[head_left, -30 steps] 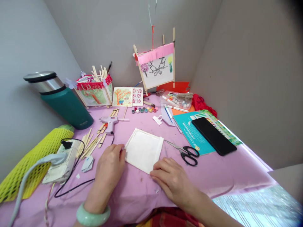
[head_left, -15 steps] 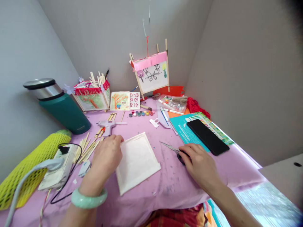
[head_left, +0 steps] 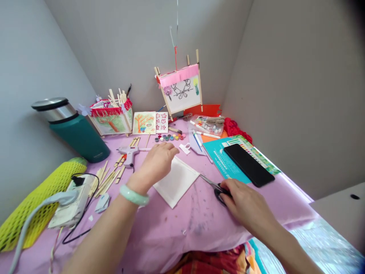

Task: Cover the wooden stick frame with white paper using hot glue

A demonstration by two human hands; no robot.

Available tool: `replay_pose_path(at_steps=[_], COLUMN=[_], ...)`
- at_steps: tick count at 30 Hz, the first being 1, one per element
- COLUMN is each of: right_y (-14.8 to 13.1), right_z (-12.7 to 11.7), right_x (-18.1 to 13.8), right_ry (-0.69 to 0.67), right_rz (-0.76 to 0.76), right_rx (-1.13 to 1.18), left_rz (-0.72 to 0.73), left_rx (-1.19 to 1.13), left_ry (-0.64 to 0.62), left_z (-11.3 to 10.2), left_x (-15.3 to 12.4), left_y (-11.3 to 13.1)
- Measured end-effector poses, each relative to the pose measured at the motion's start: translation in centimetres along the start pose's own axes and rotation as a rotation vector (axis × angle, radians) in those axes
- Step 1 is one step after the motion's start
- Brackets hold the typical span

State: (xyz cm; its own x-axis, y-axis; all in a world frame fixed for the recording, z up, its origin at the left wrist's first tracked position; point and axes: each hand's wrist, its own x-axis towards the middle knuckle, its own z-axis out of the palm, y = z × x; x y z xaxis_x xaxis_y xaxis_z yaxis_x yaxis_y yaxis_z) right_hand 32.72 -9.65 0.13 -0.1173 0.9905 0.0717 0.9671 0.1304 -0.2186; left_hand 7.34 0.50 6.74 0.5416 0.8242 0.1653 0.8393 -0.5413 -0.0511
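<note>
My left hand (head_left: 158,160) is curled over the far corner of a white square panel (head_left: 177,183), with nothing visible in its grip, and a pale green bangle (head_left: 134,195) sits on that wrist. The panel lies flat on the pink tablecloth (head_left: 182,236), its far corner hidden beneath my hand. To the right of the panel, my right hand (head_left: 242,201) is closed over the black handles of a pair of scissors (head_left: 209,182). Their steel blades point left toward the panel without touching it.
A hot glue gun (head_left: 129,154) lies left of my left hand beside loose wooden sticks (head_left: 107,182). Paint pots (head_left: 169,137) stand at the back. A black phone (head_left: 248,164) rests on a teal booklet (head_left: 225,161). A power strip (head_left: 71,201) and cords lie front left.
My left hand has moved from the panel's near left edge to its far corner. The panel has turned and shifted away. My right hand stays on the scissors, which have moved slightly.
</note>
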Motion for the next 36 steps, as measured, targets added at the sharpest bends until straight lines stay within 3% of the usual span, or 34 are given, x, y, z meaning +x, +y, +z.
replay_pose_path(at_steps=[5, 10, 14, 18, 23, 26, 29, 32, 34, 36], right_y=[2.0, 0.6, -2.9, -4.9, -4.5, -3.9, -3.1, -1.9, -1.3, -1.1], right_z=[-1.2, -1.4, -0.7, 0.5, 1.3, 1.2, 1.1, 1.2, 1.1, 0.9], right_x=[-1.4, -3.0, -5.2, -7.3, -7.6, -7.1, -6.7, -6.8, -7.1, -7.4], right_ry=[-0.055, -0.161, -0.417, -0.52, -0.536, -0.518, -0.294, 0.009, 0.06, 0.023], right_rz=[0.074, 0.235, 0.525, 0.527, 0.337, 0.334, 0.348, 0.233, 0.099, -0.035], right_rx=[0.34, 1.096, 1.707, 1.945, 1.825, 1.62, 1.346, 0.938, 0.708, 0.565], left_rz=[-0.066, -0.175, -0.148, 0.039, 0.115, 0.134, 0.106, 0.047, 0.041, 0.047], left_rx=[-0.124, -0.439, -0.495, -0.412, -0.402, -0.405, -0.368, -0.372, -0.432, -0.502], left_ry=[-0.071, -0.047, 0.035, -0.055, -0.177, -0.215, -0.221, -0.206, -0.212, -0.227], left_z=[0.8, 3.0, 3.9, 3.3, 2.6, 2.7, 2.9, 3.1, 3.2, 3.2], left_x=[-5.5, -10.6, -11.6, -10.7, -9.6, -8.8, -8.0, -7.2, -6.8, -6.5], left_y=[1.4, 3.3, 3.9, 3.9, 3.2, 3.3, 4.5, 5.6, 5.8, 5.5])
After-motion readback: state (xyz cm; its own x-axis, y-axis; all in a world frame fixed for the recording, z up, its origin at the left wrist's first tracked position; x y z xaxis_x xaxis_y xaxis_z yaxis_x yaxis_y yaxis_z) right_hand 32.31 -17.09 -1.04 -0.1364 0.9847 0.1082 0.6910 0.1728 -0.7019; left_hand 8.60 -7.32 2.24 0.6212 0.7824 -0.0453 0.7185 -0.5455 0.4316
